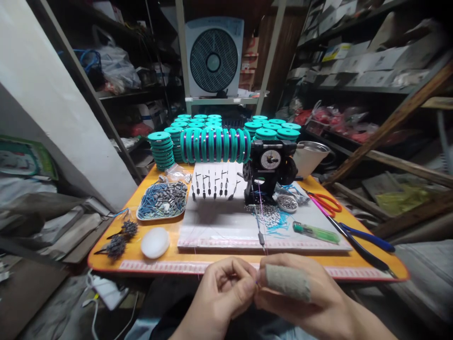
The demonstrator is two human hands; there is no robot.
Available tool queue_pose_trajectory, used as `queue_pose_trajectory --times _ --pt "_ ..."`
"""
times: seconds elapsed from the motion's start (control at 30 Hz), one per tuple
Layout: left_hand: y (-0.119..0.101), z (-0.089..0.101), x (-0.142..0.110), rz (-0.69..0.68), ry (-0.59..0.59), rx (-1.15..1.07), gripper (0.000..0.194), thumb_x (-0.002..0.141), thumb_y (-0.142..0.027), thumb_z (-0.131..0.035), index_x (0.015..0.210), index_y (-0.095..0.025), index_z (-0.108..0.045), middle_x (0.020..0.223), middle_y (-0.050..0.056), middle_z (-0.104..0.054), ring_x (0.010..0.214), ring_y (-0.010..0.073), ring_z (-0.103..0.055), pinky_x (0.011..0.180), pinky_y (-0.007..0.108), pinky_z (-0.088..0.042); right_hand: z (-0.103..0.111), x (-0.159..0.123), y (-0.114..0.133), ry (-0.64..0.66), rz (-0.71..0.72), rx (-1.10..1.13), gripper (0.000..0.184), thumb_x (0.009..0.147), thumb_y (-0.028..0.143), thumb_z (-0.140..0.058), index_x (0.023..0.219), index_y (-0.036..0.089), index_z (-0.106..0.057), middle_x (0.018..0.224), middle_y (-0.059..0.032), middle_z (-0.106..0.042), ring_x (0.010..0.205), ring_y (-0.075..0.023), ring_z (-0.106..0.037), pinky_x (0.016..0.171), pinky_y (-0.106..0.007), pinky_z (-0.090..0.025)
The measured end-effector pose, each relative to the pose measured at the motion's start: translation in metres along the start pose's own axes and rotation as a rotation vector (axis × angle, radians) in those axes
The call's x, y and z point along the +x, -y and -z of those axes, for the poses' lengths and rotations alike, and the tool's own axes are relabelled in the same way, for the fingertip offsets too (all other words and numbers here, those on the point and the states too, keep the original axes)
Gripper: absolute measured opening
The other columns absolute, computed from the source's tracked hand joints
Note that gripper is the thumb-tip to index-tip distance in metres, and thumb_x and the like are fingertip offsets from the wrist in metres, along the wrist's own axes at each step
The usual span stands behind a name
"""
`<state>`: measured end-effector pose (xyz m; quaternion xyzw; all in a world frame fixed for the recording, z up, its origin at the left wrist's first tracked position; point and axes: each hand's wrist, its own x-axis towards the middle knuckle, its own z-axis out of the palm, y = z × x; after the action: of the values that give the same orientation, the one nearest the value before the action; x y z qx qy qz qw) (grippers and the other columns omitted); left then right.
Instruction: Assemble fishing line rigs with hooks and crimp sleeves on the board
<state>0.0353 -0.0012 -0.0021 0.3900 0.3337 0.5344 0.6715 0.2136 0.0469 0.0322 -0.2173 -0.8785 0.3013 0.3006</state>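
Close together at the table's near edge, my left hand [228, 288] and my right hand [320, 293] are both closed in a pinch, fingertips meeting on a thin purple fishing line. A grey-green wrap covers one finger of my right hand. Beyond them, a small dark sinker [261, 239] hangs on the line [261, 203], which runs up towards a black winding machine [264, 174] with a round dial. What exactly sits between the fingertips is too small to make out. Teal foam line spools [215, 145] are stacked sideways on the winder's shaft.
A white board [212, 226] carries several small dark rigs [208, 186], loose metal bits [267, 215] and a green-handled tool [316, 232]. On the left are a tray of sinkers [163, 200] and a white round lid [155, 242]. Pliers [368, 237] and orange scissors [327, 204] lie right.
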Motion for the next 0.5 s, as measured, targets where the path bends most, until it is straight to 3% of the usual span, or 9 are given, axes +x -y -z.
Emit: queue_pose_trajectory --times 0.07,0.17,0.2,0.27,0.33,0.37,0.5 --pt "0.004 0.002 0.001 -0.302 -0.055 0.391 0.021 0.089 -0.025 -0.065 0.071 -0.015 -0.059 0.084 0.006 -0.054 0.077 0.0143 -0.057 0.067 0.022 -0.045 -0.003 0.001 -0.002 -0.073 0.009 0.065 0.007 0.091 0.018 -0.064 0.085 0.019 -0.068 0.075 -0.0002 -0.063 0.066 -0.0123 -0.061 0.059 -0.020 -0.053" --pt "0.009 0.007 0.003 -0.926 -0.132 1.045 0.015 0.087 -0.003 -0.053 0.087 -0.014 -0.063 0.086 0.008 -0.059 0.075 0.0160 -0.061 0.065 0.025 -0.049 -0.006 0.010 -0.002 -0.218 0.041 0.035 0.015 0.093 0.012 -0.058 0.091 0.021 -0.070 0.086 -0.0023 -0.061 0.072 -0.0111 -0.063 0.063 -0.019 -0.054" --pt "0.010 0.008 0.003 -1.076 -0.124 1.187 0.017 0.086 0.000 -0.052 0.092 -0.012 -0.063 0.085 0.009 -0.062 0.070 0.0160 -0.060 0.061 0.026 -0.048 -0.006 0.013 -0.002 -0.257 0.053 -0.006 0.017 0.093 0.010 -0.057 0.092 0.021 -0.069 0.088 -0.0029 -0.060 0.072 -0.0105 -0.063 0.064 -0.018 -0.053" --pt "0.010 0.008 0.004 -1.231 -0.062 1.353 0.019 0.085 0.002 -0.051 0.094 -0.009 -0.063 0.085 0.012 -0.069 0.062 0.0161 -0.059 0.055 0.029 -0.045 -0.007 0.018 -0.002 -0.305 0.058 -0.088 0.017 0.091 0.007 -0.057 0.089 0.021 -0.068 0.084 -0.0022 -0.060 0.069 -0.0094 -0.062 0.061 -0.017 -0.052" --pt "0.010 0.008 0.003 -1.205 0.000 1.325 0.019 0.083 0.003 -0.051 0.093 -0.009 -0.062 0.086 0.013 -0.071 0.062 0.0170 -0.060 0.054 0.030 -0.044 -0.008 0.017 -0.004 -0.324 0.072 -0.147 0.018 0.091 0.006 -0.057 0.092 0.021 -0.067 0.085 -0.0026 -0.062 0.070 -0.0098 -0.063 0.062 -0.016 -0.052" --pt "0.011 0.008 0.002 -1.110 -0.013 1.223 0.018 0.083 0.002 -0.051 0.090 -0.011 -0.062 0.087 0.012 -0.071 0.065 0.0170 -0.061 0.056 0.029 -0.044 -0.008 0.014 -0.005 -0.331 0.097 -0.162 0.020 0.090 0.004 -0.055 0.097 0.020 -0.065 0.089 -0.0040 -0.063 0.075 -0.0108 -0.065 0.065 -0.016 -0.053" --pt "0.014 0.006 -0.002 -0.355 -0.114 0.394 0.016 0.089 -0.021 -0.063 0.074 -0.016 -0.059 0.085 0.006 -0.062 0.079 0.0155 -0.060 0.067 0.023 -0.045 -0.007 0.000 -0.009 -0.224 0.241 -0.138 0.034 0.084 0.001 -0.054 0.111 0.021 -0.059 0.104 -0.0061 -0.066 0.089 -0.0152 -0.068 0.078 -0.021 -0.057"
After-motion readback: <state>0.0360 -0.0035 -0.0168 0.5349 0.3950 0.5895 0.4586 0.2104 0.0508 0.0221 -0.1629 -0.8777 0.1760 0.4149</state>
